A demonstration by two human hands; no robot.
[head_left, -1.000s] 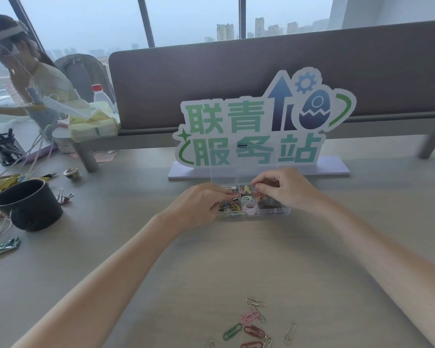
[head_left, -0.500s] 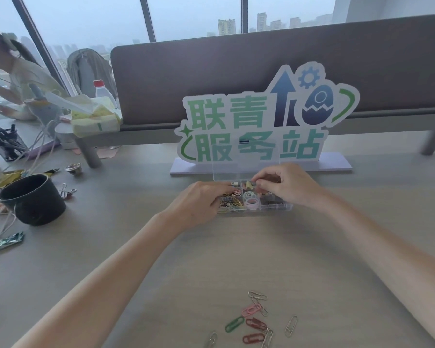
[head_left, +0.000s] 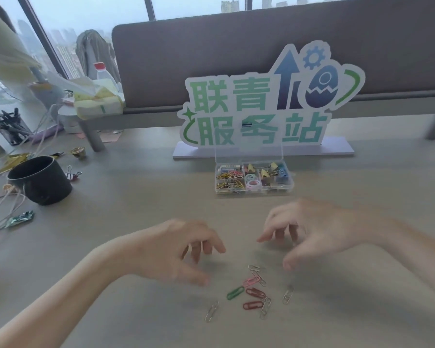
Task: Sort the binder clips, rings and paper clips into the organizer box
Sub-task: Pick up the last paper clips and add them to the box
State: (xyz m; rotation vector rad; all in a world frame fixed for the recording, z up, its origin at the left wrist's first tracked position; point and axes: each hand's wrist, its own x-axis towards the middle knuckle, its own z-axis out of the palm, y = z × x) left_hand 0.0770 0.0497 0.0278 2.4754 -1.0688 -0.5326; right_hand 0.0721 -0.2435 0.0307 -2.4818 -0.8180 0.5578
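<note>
Head: paper clips below empty grips.

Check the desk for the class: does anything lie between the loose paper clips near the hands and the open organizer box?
Nothing visible does. Bare desk separates the loose paper clips from the organizer box, whose lid stands open. The left hand and right hand hover over that stretch, holding nothing.
</note>
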